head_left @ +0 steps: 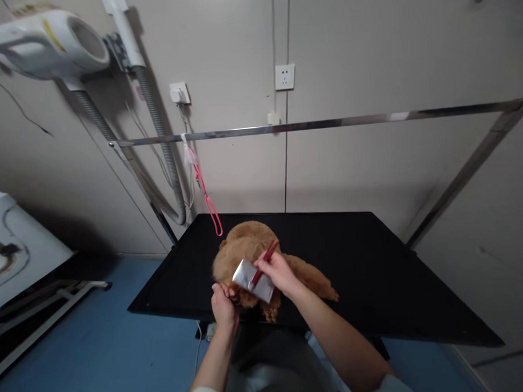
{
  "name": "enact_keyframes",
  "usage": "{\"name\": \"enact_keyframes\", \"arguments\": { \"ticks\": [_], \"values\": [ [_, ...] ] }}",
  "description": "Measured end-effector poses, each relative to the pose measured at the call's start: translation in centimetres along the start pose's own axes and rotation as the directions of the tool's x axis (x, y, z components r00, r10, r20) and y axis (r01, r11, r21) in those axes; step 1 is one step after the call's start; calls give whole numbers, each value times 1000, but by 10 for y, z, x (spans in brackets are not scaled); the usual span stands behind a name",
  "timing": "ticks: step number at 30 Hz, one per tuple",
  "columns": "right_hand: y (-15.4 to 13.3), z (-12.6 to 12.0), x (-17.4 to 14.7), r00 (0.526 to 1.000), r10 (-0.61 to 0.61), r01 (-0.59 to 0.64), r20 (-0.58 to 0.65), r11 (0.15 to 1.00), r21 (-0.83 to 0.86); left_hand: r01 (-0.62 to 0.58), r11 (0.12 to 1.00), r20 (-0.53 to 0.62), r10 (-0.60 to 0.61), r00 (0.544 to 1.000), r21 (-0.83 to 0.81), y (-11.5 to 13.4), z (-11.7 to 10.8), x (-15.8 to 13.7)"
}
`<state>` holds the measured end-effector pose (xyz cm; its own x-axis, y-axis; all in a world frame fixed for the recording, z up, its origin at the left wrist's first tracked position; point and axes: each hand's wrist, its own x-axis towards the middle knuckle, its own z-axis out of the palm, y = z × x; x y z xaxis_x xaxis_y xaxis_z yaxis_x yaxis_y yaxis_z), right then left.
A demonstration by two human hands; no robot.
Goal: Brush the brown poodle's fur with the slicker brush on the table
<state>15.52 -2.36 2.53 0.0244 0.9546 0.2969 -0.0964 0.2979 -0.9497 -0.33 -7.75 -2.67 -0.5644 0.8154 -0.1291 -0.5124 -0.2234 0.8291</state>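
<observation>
- A curly-coated brown dog [241, 248] is occupying the near-middle part of a black grooming table [354, 273], close to the person; its exact posture is hard to tell.
- The right hand [278, 271] is holding a slicker brush [256, 281] over the dog, fingers clamping on the dark-red handle; the flat silver back is facing up, and its underside is hidden.
- The left hand [223, 305] is curling its fingers in against the dog's fur at the left end; whether they are pinching it, I cannot tell.
- A pink lead [207, 198] is hanging in a loop from a metal rail [319, 125], which is spanning the area above the table's far side.
- A white dryer [54, 46] with a ribbed gray hose [155, 102] is standing out at upper left.
- A wall socket [285, 77] is showing above the rail.
</observation>
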Motion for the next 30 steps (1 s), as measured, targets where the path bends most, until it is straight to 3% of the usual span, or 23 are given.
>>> {"name": "enact_keyframes", "arguments": {
  "ticks": [1, 2, 5, 9, 12, 16, 20, 21, 24, 27, 29, 30],
  "values": [
    [0, 2, -9, 999, 19, -19, 47, 1000, 9, -31, 999, 7, 31, 1000, 10, 0, 1, -1],
    [0, 4, -19, 1000, 12, -12, 17, 1000, 16, -61, 998, 14, 61, 998, 16, 0, 3, -2],
    [4, 4, -46, 981, -46, 59, -191, 996, 65, -102, 995, 10, 102, 995, 15, 1, 7, -2],
    [22, 2, -70, 983, 88, -60, -160, 984, 170, -120, 992, 5, 121, 993, -27, 7, 12, 0],
    [34, 4, -75, 934, 83, -14, -346, 980, 198, -118, 991, 36, 121, 992, -65, 12, 16, -1],
    [36, 4, -67, 974, 114, -53, -195, 954, 294, -160, 986, 24, 161, 987, -42, 19, 20, 3],
    [37, -4, -55, 928, 111, -61, -355, 987, 149, -201, 980, 58, 201, 978, -4, 30, 29, 11],
    [37, -3, -53, 938, 85, -66, -337, 995, 70, -219, 976, 81, 218, 973, 9, 32, 34, 13],
    [32, 12, -48, 993, -5, -14, -122, 989, -149, -264, 965, 166, 259, 951, 5, 34, 52, 11],
    [21, 29, -40, 992, -124, 115, -12, 948, -297, -270, 962, 296, 265, 918, -26, 42, 69, 10],
    [11, 31, -33, 977, -209, 208, 38, 910, -357, -210, 978, 471, 184, 863, 2, 58, 80, 16],
    [7, 28, -31, 967, -246, 251, 63, 890, -380, -153, 987, 573, 101, 813, 44, 70, 88, 21]
  ]
}}
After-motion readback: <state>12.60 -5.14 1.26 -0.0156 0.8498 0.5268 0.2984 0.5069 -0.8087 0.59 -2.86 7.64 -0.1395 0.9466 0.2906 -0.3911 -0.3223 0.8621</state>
